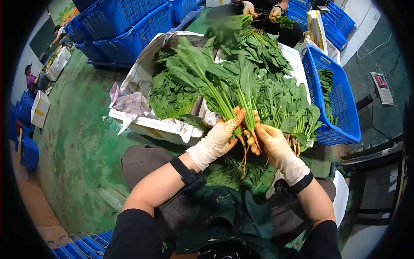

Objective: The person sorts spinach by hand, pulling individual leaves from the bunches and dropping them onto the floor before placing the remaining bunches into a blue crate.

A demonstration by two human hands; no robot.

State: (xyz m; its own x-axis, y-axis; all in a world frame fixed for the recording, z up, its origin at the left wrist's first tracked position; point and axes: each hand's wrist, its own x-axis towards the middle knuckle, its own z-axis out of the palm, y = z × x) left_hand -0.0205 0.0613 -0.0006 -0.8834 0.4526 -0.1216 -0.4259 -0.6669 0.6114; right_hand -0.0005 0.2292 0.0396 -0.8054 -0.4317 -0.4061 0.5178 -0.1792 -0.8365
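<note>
A bunch of long-stemmed green spinach (pixel 215 82) with pale pinkish roots stands upright above the person's lap, just in front of a white foam box (pixel 146 125) heaped with more leaves. The cream-gloved left hand (pixel 220 138) curls its fingers closed around the stems. The gloved right hand (pixel 278 149) pinches the root ends. A blue plastic lattice crate (pixel 340 103) sits to the right.

Brightly, evenly lit from overhead, with soft shadows and a dull sheen on the green floor (pixel 77 142). Sharp at centre on the spinach bunch (pixel 215 82), softer toward the rim. Heavily bowed by fisheye distortion, ringed in black vignette.
</note>
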